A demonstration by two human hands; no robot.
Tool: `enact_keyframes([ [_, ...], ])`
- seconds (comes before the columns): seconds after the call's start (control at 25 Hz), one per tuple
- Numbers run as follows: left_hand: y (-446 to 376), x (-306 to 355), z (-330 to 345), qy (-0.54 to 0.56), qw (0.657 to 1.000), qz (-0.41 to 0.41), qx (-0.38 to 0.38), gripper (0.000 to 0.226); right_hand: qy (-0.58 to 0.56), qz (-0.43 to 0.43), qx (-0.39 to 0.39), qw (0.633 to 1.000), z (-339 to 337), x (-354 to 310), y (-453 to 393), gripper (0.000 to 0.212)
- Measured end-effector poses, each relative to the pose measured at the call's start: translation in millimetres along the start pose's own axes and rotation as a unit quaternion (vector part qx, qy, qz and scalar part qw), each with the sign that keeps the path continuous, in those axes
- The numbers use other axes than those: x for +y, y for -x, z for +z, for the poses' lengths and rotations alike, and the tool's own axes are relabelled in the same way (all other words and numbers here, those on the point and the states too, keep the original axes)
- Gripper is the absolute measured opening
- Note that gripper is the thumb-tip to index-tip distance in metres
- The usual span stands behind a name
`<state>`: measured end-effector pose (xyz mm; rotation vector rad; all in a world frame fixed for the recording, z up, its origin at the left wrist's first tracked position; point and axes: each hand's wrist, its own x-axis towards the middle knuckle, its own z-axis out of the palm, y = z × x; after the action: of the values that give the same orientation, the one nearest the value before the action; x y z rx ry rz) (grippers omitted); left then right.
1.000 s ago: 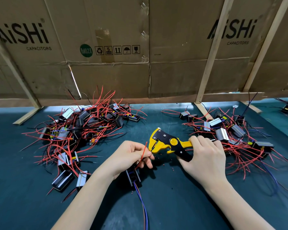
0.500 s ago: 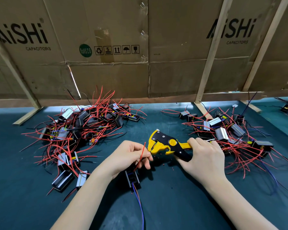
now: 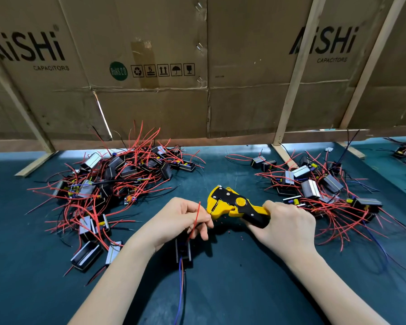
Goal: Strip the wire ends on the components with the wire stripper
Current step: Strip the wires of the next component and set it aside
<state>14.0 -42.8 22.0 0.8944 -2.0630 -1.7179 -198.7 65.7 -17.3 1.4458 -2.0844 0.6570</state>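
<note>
My right hand [image 3: 285,225] grips the handles of a yellow and black wire stripper [image 3: 232,205], its jaws pointing left. My left hand [image 3: 178,219] pinches a thin red wire [image 3: 195,219] right at the jaw tips; the wire end itself is too small to see. That wire runs down to a small black component [image 3: 183,252] lying on the green mat under my left hand, with blue and orange wires [image 3: 181,285] trailing toward me.
A big heap of components with red wires [image 3: 117,181] lies to the left and another heap [image 3: 319,191] to the right. Cardboard sheets on wooden props [image 3: 206,78] wall off the back. Small red insulation bits [image 3: 230,231] dot the green mat [image 3: 232,289].
The stripper jaws and my left hand's red wire have closed the small gap between them. The hands otherwise stay in place.
</note>
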Motion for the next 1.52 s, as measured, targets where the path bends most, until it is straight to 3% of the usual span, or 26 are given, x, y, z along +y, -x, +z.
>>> enact_keyframes([
  [0.4,-1,1,-1,-0.004,1.0,0.019,0.015,0.022,0.028,0.026,-0.058,0.998,-4,-9,-1,0.047],
  [0.76,3,2,-4,-0.061,0.998,0.016,0.002,0.021,0.011,0.061,-0.079,0.995,-3,2,-5,0.053],
  [1.52,-9,-9,0,-0.026,0.986,0.02,0.164,0.031,-0.046,0.069,-0.071,0.994,-2,10,-4,0.056],
])
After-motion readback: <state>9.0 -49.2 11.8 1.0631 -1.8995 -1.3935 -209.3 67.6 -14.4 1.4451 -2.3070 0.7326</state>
